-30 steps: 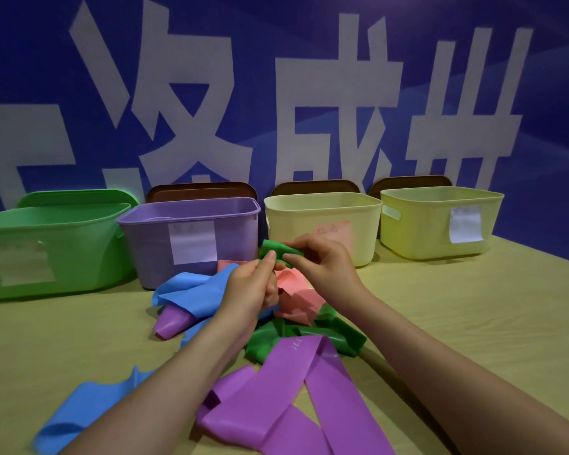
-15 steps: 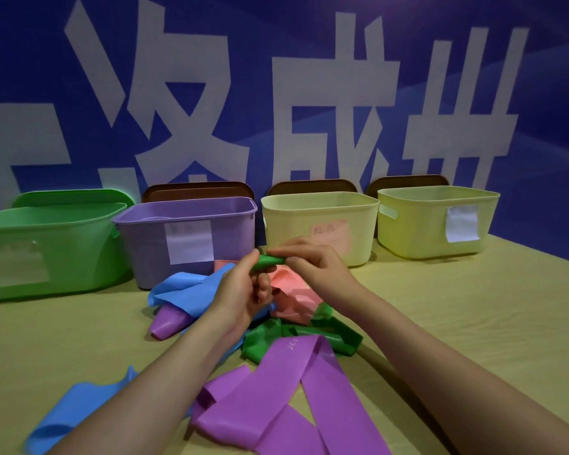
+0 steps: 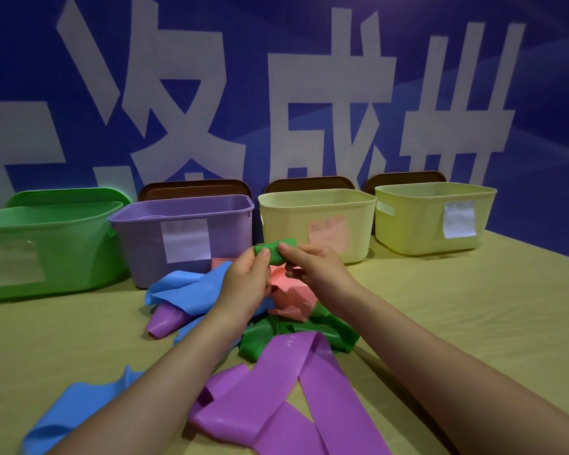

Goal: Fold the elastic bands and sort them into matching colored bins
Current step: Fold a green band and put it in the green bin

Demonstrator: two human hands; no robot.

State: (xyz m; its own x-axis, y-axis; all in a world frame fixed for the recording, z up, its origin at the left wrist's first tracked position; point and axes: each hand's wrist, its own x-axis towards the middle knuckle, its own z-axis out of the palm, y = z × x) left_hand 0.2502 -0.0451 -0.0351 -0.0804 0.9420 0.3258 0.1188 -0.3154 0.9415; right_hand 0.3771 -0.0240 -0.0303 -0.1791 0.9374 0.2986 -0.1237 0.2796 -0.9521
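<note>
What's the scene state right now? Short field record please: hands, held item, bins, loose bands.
left hand: pinching the left end of the folded green band
right hand: pinching the right end of the same band
held item: folded green band, compact, lifted above the pile
bins, left to right: green bin, purple bin, cream bin, yellow-green bin
loose bands on table: blue band, pink band, second green band, purple band
bin contents: not visible from this angle

Blue backdrop (image 3: pixel 309 34) with large white characters (image 3: pixel 329 113), yellow-green tabletop (image 3: pixel 473 323), brown lids (image 3: pixel 194 188) behind bins.
</note>
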